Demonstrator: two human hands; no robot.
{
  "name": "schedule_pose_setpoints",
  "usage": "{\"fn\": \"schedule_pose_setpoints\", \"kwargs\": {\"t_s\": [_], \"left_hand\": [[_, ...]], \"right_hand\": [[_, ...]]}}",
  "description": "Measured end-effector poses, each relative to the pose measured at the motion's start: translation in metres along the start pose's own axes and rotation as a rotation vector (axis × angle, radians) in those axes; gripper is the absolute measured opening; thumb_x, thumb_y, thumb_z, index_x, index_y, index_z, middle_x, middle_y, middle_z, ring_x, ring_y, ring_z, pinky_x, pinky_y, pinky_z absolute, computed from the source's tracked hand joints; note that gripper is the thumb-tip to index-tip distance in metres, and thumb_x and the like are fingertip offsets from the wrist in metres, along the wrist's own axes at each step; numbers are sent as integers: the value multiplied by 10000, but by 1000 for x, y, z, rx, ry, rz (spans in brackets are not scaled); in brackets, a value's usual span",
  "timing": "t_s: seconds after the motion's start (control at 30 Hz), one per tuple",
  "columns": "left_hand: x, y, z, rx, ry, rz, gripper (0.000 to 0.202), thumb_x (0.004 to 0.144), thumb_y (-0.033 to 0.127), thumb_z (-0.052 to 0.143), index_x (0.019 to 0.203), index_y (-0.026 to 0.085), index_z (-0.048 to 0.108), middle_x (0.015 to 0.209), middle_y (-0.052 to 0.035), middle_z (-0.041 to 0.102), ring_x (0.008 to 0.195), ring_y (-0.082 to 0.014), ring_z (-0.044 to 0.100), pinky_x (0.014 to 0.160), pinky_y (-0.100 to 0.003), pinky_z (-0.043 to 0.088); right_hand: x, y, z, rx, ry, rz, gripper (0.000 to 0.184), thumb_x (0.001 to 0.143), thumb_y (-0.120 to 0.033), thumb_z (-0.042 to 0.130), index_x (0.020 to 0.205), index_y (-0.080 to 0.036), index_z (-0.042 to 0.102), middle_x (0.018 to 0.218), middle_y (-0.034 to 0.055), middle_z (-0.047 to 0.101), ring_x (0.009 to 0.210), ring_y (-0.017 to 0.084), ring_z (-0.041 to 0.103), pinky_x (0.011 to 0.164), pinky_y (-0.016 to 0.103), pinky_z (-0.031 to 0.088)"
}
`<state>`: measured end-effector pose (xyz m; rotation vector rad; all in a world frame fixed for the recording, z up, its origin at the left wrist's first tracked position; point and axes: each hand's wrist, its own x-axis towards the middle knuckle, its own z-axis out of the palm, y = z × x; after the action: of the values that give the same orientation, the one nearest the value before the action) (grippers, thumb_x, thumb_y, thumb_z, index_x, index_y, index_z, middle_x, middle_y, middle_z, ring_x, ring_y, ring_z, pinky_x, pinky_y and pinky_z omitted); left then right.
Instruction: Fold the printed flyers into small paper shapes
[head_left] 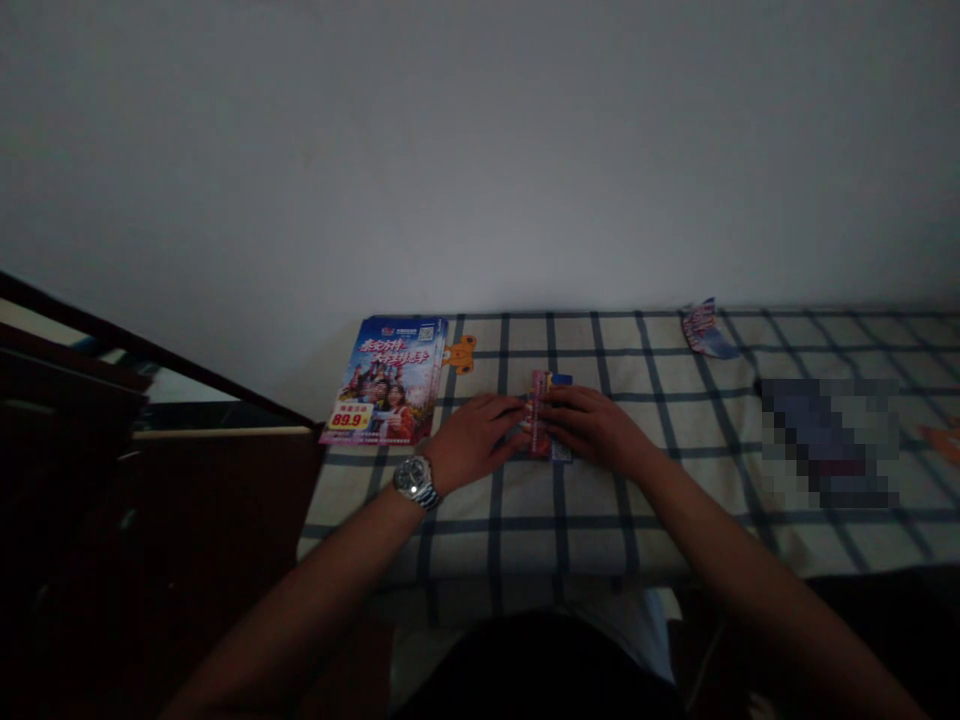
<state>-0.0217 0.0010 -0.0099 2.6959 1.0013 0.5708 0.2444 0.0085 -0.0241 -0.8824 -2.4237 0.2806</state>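
On the checked tablecloth (697, 440) lies a small folded paper (541, 384), pink with blue parts, folded into a narrow strip. My left hand (475, 436), with a metal watch on its wrist, lies on the cloth with its fingertips pressed on the paper's left edge. My right hand (592, 426) covers the paper's right side, fingers together and pressing down on it. Most of the paper is hidden under the two hands.
A stack of colourful flyers (385, 380) lies at the table's left end, with a small orange figure (460, 354) beside it. Another folded paper piece (703, 328) sits at the back right near the wall. A dark wooden piece of furniture (150, 500) stands to the left.
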Motion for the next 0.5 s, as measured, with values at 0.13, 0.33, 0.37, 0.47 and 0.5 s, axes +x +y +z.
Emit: {"fn": "schedule_pose_setpoints", "kwargs": {"t_s": [0.13,0.33,0.37,0.47,0.5], "left_hand": [[-1,0,1,-5,-5,2,342,1039,372,499,1307,200,623,1320,-83,626,1213,-236,577,1073,-446,491],[-1,1,0,-26,-1,6,341,1031,361,513,1317,205,612,1312,-92,621,1214,-240,578,1069,-458,494],[-1,1,0,-25,-1,8,340,1030,358,515,1320,207,610,1313,-92,620,1212,-241,577,1069,-460,493],[-1,2,0,-3,-4,16,347,1031,352,514,1341,223,600,1323,-90,610,1201,-245,571,1056,-458,497],[-1,2,0,10,-7,18,350,1030,351,513,1347,229,598,1324,-91,605,1194,-248,570,1047,-459,501]], "right_hand": [[-1,0,1,-4,-2,-10,309,980,-303,619,1282,-279,682,1354,99,664,1268,283,614,1071,512,525],[-1,-1,1,-11,-4,-19,322,978,-305,621,1294,-280,679,1356,107,660,1264,286,614,1060,513,530],[-1,-1,0,-11,-6,-19,321,978,-304,621,1292,-274,681,1358,110,658,1264,286,613,1060,513,530],[-1,0,1,-12,-15,-6,326,979,-303,622,1299,-275,677,1371,110,648,1277,289,604,1070,522,521],[-2,0,1,-12,-15,-2,329,978,-303,623,1302,-280,675,1372,108,647,1282,291,601,1072,527,519]]}}
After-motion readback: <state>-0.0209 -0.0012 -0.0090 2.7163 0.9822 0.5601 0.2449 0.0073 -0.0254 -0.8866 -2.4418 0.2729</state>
